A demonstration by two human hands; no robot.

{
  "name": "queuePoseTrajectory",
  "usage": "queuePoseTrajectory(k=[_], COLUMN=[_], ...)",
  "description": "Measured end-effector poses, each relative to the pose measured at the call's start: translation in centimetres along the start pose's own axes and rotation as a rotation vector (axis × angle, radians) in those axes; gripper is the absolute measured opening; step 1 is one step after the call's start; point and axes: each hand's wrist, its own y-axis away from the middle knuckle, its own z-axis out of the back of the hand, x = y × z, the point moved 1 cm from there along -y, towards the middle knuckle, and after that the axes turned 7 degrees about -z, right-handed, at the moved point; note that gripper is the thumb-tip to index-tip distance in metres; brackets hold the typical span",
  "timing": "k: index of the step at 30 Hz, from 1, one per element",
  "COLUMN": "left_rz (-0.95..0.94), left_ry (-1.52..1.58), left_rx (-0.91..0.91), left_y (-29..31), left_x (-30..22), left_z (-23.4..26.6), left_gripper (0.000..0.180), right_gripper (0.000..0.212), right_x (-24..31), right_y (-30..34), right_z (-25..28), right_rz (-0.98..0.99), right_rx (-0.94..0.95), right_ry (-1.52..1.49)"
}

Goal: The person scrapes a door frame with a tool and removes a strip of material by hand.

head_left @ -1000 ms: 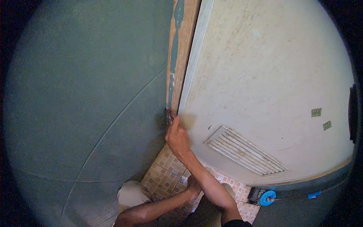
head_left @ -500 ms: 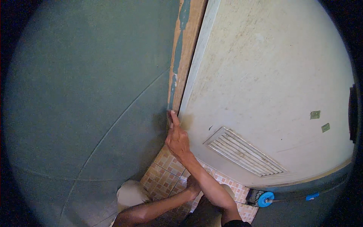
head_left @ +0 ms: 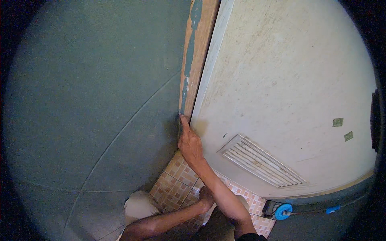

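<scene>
My right hand [head_left: 191,144] is raised to the wooden door frame [head_left: 200,52], where the green wall meets it. Its index finger points up along the frame's edge, and the other fingers curl in. A small pale bit shows at the fingertip; what the hand holds, if anything, is too small to make out. Bare wood and uneven strips of green paint [head_left: 189,56] run along the frame above the finger. Low down, my left hand [head_left: 206,197] rests near my knees, partly covered by my right forearm, so its fingers are hidden.
On the right stands a whitish, stained door [head_left: 277,76] with a louvred vent [head_left: 261,160] low in it. The dark green wall [head_left: 96,80] fills the left. Patterned tiles [head_left: 177,176] cover the floor. A blue round object [head_left: 283,211] sits beyond the door's lower edge.
My right hand has shifted slightly, its fingertip a little higher on the frame edge. My left hand has barely moved.
</scene>
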Motion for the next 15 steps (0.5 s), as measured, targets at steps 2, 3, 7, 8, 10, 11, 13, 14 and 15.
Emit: queuePoseTrajectory(k=[2, 3, 7, 8, 10, 11, 13, 14, 15], left_rz=[-0.015, 0.019, -0.079, -0.125, -0.338, -0.410, -0.224, -0.162, -0.275], left_ry=[-0.285, -0.240, 0.043, 0.121, -0.300, -0.441, -0.237, -0.168, -0.429], left_rx=[-0.246, -0.273, -0.344, -0.361, -0.321, -0.311, -0.394, -0.428, -0.397], left_y=[-1.3, -1.6, -2.1, -2.2, -2.4, -2.3, -2.5, -2.5, -2.4], left_x=[1.6, 2.1, 4.0, 4.9, 4.9, 4.4, 3.8, 3.6, 3.7], left_z=[-1.0, -1.0, -1.6, -1.5, -1.2, -1.3, -1.7, -1.4, -0.6], left_gripper=[0.024, 0.023, 0.026, 0.027, 0.026, 0.025, 0.027, 0.027, 0.028], right_gripper=[0.063, 0.063, 0.061, 0.060, 0.059, 0.063, 0.067, 0.061, 0.055], right_x=[-0.3, -0.3, -0.2, -0.1, -0.3, -0.6, -0.3, 0.4, 1.0], right_y=[0.4, 0.5, 1.0, 1.1, 1.6, 1.9, 1.8, 1.6, 1.1], right_z=[-0.4, -0.6, -0.4, -0.6, -0.8, -0.8, -0.2, 0.4, 0.8], right_rz=[-0.028, -0.052, -0.121, -0.176, -0.231, -0.150, -0.065, -0.054, -0.043], right_rx=[0.010, 0.022, 0.118, 0.159, 0.199, 0.103, 0.010, -0.014, -0.037], right_ry=[-0.003, -0.014, -0.015, -0.048, -0.080, -0.117, -0.155, -0.166, -0.177])
